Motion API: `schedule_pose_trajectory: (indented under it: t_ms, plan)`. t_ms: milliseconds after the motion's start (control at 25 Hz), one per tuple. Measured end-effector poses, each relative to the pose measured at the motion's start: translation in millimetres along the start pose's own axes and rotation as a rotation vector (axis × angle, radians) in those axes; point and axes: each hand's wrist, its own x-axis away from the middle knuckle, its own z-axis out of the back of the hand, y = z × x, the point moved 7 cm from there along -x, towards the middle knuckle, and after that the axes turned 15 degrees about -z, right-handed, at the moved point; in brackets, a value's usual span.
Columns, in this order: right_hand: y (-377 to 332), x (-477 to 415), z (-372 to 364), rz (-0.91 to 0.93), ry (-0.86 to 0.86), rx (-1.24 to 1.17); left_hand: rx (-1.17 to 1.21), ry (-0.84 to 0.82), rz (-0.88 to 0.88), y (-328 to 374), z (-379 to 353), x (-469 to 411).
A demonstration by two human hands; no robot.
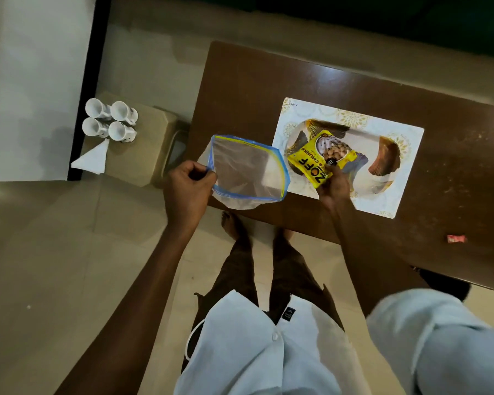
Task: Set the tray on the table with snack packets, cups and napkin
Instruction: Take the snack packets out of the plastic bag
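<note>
The yellow snack packet [321, 158] reads "ZOFF" and "CHUNKS"; the tray [354, 115] corner bears small lettering, "KUBER".

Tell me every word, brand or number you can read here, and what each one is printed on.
"ZOFF": yellow snack packet, held by the right hand over the white patterned tray.
"CHUNKS": same packet; the word before it is covered.
"10": black tag on that packet.
"KUBER": tray's far corner.
Small red wrapper on the brown wooden table: blurred.
Dark trouser label: too small.
</note>
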Motion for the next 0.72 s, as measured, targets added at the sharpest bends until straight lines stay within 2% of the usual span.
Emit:
schedule_pose_trajectory:
  t_ms: [160,240,400,440,520,560,600,680,720]
  plan:
    - [16,-38,-12,-0.099,-0.005,-0.152,0.011,0.007,0.009,-7,-3,2]
    - [19,-49,-9,-0.131,0.044,-0.126,0.025,0.011,0.011,-10,-4,4]
    - [27,-35,16,-0.182,0.199,0.213,0.03,0.01,0.022,-11,-5,7]
    - [25,-28,26,-0.125,0.25,0.378,0.031,0.001,0.021,-10,-6,9]
    - [19,-1,37,0.146,0.296,0.918,0.049,-0.005,0.023,-9,-7,12]
    - [27,17,32,0.263,0.202,1.147,0.064,0.0,0.028,-8,-7,12]
    - [42,32,28,0.306,0.039,1.265,0.084,0.009,0.037,-8,-7,13]
    - [68,62,13,0.398,-0.181,1.364,0.142,0.033,0.069,-5,-5,14]
    - [77,73,3,0.412,-0.225,1.332,0.171,0.042,0.091,-3,-4,15]
